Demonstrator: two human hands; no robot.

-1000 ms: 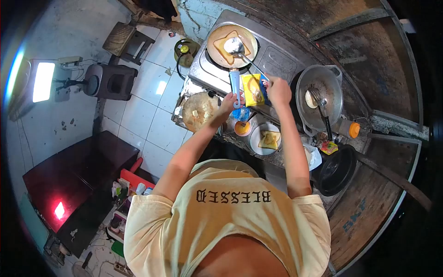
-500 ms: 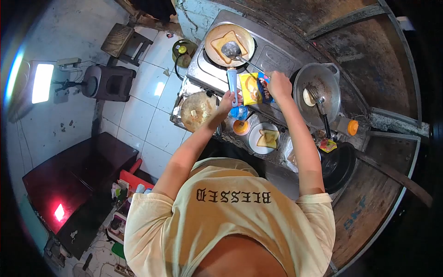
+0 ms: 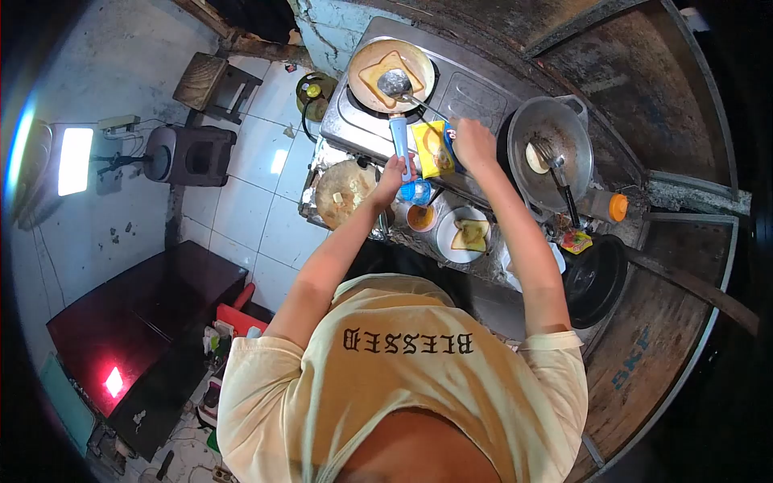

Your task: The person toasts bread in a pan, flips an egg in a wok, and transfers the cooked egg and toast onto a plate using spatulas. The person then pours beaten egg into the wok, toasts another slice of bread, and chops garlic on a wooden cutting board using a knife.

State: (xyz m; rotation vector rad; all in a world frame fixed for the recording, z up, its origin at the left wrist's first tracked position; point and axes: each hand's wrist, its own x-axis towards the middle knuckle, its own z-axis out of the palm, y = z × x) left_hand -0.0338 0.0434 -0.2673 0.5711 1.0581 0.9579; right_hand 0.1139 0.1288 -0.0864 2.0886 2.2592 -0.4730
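Observation:
My left hand (image 3: 391,179) is wrapped round the blue handle of a frying pan (image 3: 360,90) on the stove. A slice of bread (image 3: 370,77) lies in this pan. My right hand (image 3: 473,143) grips a metal spatula (image 3: 394,84), whose blade rests on top of the bread. Partly behind my right hand is a yellow and blue packet (image 3: 433,150). Close to my left hand sits a blue-capped item (image 3: 415,192), with a small orange-filled cup (image 3: 420,217) just below it. A white plate (image 3: 451,254) holds another slice of bread (image 3: 470,235) with a topping.
A large metal wok (image 3: 580,129) on the right holds a fork-like utensil (image 3: 561,173) and a pale round piece. Next to it stand an orange-lidded jar (image 3: 604,205) and a black basin (image 3: 600,278). A round board (image 3: 342,189) with a small pale cube lies left.
The whole view has shifted slightly. The frying pan sits a little further left, and the bread in it looks slightly turned under the spatula. Both hands keep their holds.

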